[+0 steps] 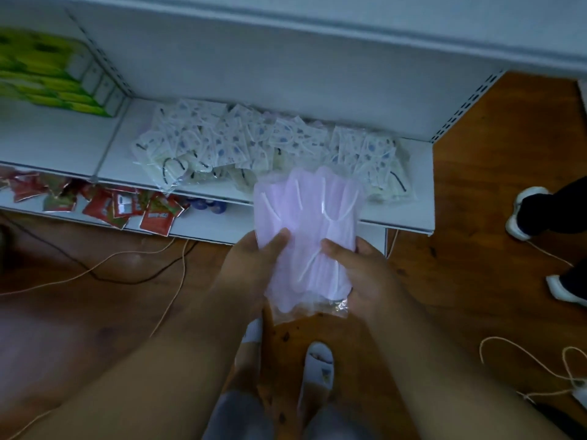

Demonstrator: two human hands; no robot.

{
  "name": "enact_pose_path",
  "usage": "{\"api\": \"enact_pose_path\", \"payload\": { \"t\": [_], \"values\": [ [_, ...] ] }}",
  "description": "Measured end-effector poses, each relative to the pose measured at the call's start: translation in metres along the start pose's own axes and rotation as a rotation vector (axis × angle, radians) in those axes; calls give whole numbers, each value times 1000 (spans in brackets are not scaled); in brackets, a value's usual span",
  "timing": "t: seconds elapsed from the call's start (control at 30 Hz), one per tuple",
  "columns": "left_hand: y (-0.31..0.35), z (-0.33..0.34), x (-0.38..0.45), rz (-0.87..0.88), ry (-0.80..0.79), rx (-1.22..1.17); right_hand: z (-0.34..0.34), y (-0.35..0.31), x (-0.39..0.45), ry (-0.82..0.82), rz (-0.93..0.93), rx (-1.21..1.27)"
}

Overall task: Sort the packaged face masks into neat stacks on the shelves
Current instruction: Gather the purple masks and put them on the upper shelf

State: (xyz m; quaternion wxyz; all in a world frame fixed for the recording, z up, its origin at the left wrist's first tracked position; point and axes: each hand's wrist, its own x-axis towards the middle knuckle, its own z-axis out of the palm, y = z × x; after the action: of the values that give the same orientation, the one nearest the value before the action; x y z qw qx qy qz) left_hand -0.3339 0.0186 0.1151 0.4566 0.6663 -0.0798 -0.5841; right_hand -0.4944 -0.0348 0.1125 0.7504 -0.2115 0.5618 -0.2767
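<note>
Spanning the frame, the white shelf [409,173] carries a loose heap of patterned mask packets [254,144]. In front of it, above the floor, a fanned bundle of pink mask packets [305,230] is clamped between the left hand [254,265] and right hand [365,268], thumbs on top. Best squared by tapping the edges flush before laying it on a bare patch of shelf beside the heap.

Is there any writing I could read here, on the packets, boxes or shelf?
None can be read.
Red packets: white print, too blurred.
Green boxes: too blurred.
Patterned mask packs: only blue prints, no words seen.
Pink masks, held in both hands: no label seen.
</note>
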Motion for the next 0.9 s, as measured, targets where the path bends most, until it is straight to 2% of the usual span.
{"api": "enact_pose_path", "payload": {
  "t": [0.1,0.27,0.4,0.63,0.9],
  "values": [
    [17,0,-62,-36,-29,-123,-3,-17,-55,-59,4,-7],
    [36,-8,-137,175,67,91,4,-47,-130,-154,-36,-139],
    [52,-10,-171,258,176,55,17,-67,-163,-227,-58,-155],
    [110,-22,-193,280,54,-53,63,-93,-178,-103,-290,-300],
    [200,-96,-169,449,169,-2,189,-120,-160,-44,-379,-263]
  ]
}}
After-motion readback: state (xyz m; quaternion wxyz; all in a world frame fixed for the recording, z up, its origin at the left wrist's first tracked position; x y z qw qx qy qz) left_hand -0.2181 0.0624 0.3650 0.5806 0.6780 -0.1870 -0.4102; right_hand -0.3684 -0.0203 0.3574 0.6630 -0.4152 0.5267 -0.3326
